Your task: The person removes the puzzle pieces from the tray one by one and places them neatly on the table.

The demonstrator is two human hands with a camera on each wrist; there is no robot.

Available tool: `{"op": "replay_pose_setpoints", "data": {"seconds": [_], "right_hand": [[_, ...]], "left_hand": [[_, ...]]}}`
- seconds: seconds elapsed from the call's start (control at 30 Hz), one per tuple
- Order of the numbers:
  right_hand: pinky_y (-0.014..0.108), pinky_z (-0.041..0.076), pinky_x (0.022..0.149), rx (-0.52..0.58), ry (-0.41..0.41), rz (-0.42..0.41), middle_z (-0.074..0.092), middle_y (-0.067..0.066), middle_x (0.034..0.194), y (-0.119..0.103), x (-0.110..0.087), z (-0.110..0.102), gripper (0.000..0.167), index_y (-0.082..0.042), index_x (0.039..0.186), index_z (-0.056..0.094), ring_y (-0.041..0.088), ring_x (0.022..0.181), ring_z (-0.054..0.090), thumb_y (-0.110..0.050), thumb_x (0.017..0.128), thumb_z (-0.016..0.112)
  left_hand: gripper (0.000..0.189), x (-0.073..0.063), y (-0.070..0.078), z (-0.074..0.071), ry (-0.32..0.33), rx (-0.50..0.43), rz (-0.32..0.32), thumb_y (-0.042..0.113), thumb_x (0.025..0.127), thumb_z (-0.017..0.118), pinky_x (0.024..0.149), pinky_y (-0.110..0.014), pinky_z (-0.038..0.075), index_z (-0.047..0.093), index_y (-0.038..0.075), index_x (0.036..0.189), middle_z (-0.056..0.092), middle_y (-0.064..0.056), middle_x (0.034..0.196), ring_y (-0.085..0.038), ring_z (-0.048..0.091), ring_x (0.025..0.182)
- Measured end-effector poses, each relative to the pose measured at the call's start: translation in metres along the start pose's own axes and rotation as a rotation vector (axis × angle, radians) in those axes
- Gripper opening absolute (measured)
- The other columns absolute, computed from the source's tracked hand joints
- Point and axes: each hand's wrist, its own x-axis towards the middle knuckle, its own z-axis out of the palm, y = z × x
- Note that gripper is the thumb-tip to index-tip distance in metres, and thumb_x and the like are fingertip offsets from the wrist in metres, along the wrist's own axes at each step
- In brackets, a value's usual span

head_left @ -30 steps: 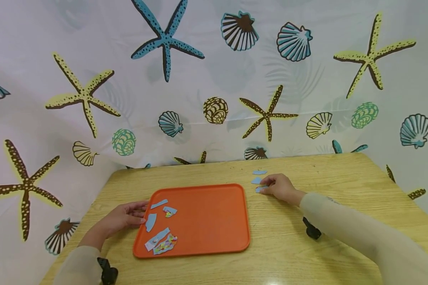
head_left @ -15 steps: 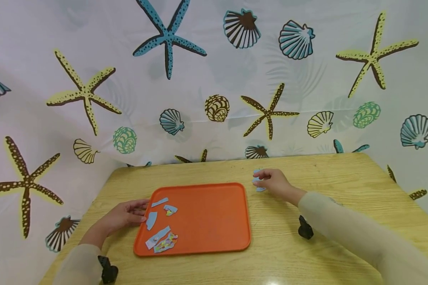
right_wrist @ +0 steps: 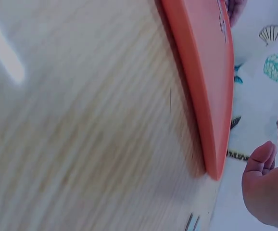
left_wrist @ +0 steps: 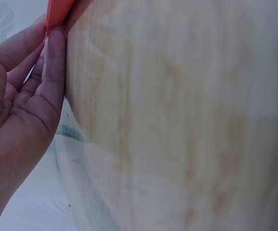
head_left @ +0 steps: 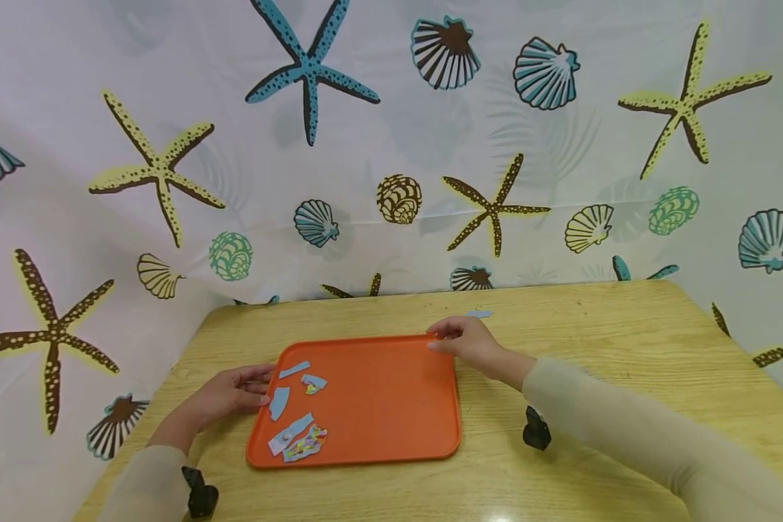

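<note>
An orange tray [head_left: 391,399] lies on the wooden table with several torn-looking paper pieces along its left side. Among them are a plain pale blue piece [head_left: 278,403] and a multicoloured one [head_left: 305,444]. My left hand [head_left: 225,399] grips the tray's left rim, thumb above and fingers below; the left wrist view shows its fingers [left_wrist: 55,53] at the orange edge. Over the far right corner hovers my right hand [head_left: 473,344], thumb and fingers apart, nothing visible between them. Beyond it a pale blue paper strip [head_left: 478,314] lies on the table, while the right wrist view catches narrow pieces [right_wrist: 192,222].
The wooden table [head_left: 594,341] extends to the right of the tray and in front of it. Behind the table hangs a white cloth [head_left: 352,159] printed with shells and starfish. A dark wrist device [head_left: 536,429] hangs under the right sleeve.
My right hand has left the blue paper pieces at the right and moved left to the tray's far right corner. My left hand stays at the tray's rim.
</note>
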Motion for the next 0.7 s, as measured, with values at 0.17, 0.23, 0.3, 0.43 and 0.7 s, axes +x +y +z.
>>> {"op": "replay_pose_setpoints", "data": {"seconds": [0.17, 0.23, 0.3, 0.43, 0.7], "right_hand": [[0.04, 0.05, 0.079, 0.052, -0.061, 0.012, 0.059, 0.011, 0.102, -0.003, -0.003, 0.022, 0.032, 0.003, 0.117, 0.066, 0.02, 0.085, 0.052, -0.006, 0.087, 0.073], [0.038, 0.05, 0.076, 0.052, -0.093, 0.002, 0.059, 0.007, 0.098, -0.004, -0.003, 0.032, 0.032, 0.003, 0.116, 0.066, 0.019, 0.084, 0.053, -0.007, 0.087, 0.073], [0.034, 0.05, 0.074, 0.037, -0.119, -0.019, 0.06, 0.006, 0.096, -0.004, -0.004, 0.042, 0.031, 0.003, 0.115, 0.067, 0.018, 0.083, 0.054, -0.007, 0.087, 0.073], [0.028, 0.05, 0.071, 0.004, -0.163, -0.034, 0.063, 0.006, 0.095, -0.008, -0.005, 0.06, 0.031, 0.003, 0.113, 0.069, 0.016, 0.084, 0.057, -0.009, 0.085, 0.075], [0.024, 0.048, 0.07, -0.019, -0.236, -0.005, 0.067, 0.012, 0.102, -0.021, -0.012, 0.095, 0.029, -0.002, 0.11, 0.071, 0.013, 0.088, 0.057, -0.012, 0.083, 0.078]], "left_hand": [[0.071, -0.001, 0.001, 0.002, -0.009, -0.007, 0.012, 0.006, 0.091, 0.068, 0.086, -0.037, 0.054, 0.028, -0.008, 0.148, 0.046, -0.026, 0.138, -0.023, 0.057, 0.108], [0.071, -0.001, 0.001, 0.002, -0.009, -0.013, 0.012, 0.005, 0.091, 0.067, 0.086, -0.037, 0.054, 0.028, -0.008, 0.148, 0.046, -0.026, 0.138, -0.023, 0.057, 0.108], [0.071, -0.002, 0.001, 0.002, -0.01, -0.014, 0.014, 0.004, 0.091, 0.067, 0.086, -0.037, 0.054, 0.028, -0.008, 0.148, 0.046, -0.026, 0.138, -0.023, 0.057, 0.108], [0.071, -0.002, 0.002, 0.002, -0.006, -0.008, 0.014, 0.005, 0.091, 0.068, 0.086, -0.037, 0.054, 0.028, -0.008, 0.149, 0.046, -0.026, 0.138, -0.023, 0.057, 0.109], [0.072, -0.002, 0.001, 0.0, -0.011, -0.024, 0.007, 0.005, 0.091, 0.068, 0.087, -0.036, 0.053, 0.028, -0.007, 0.149, 0.047, -0.024, 0.137, -0.02, 0.058, 0.107]]}}
